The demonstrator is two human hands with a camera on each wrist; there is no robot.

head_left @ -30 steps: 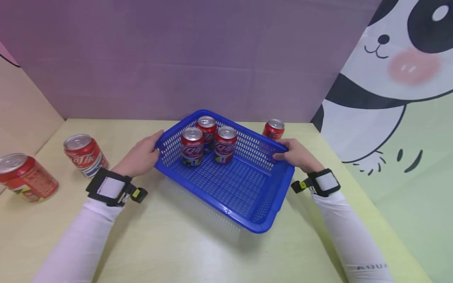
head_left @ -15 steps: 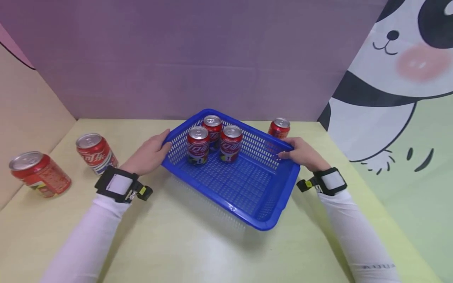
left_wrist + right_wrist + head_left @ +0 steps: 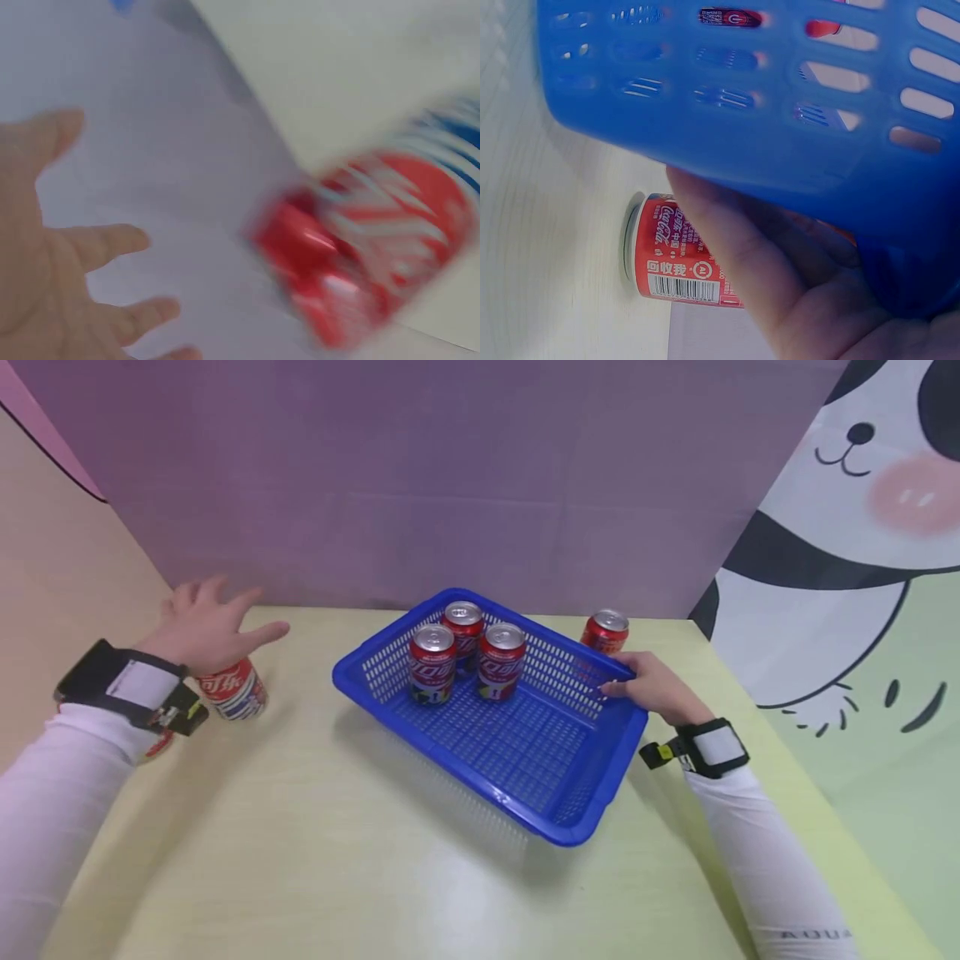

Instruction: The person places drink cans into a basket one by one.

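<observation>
A blue plastic basket [image 3: 502,799] stands on the table, turned at an angle, with three red cola cans [image 3: 432,670] upright near its far left corner. My right hand [image 3: 658,687] grips the basket's right rim, thumb inside and fingers beneath the rim in the right wrist view. Spread fingers show on my left hand [image 3: 201,628], which is off the basket, over a red and white cola can [image 3: 242,693] at the left. That can [image 3: 397,225] looks blurred in the left wrist view, apart from the fingers. The hand covers its top in the head view.
Behind the basket's right side stands another cola can [image 3: 606,631], close to my right fingers. Under the left wrist, one more can [image 3: 159,747] is mostly hidden. A purple wall [image 3: 450,527] closes the back of the table; a panda mural [image 3: 840,577] is at right.
My left hand has let go of the basket's left rim and moved left over the can there, its fingers spreading. My right hand still grips the basket. The whole view has shifted slightly.
</observation>
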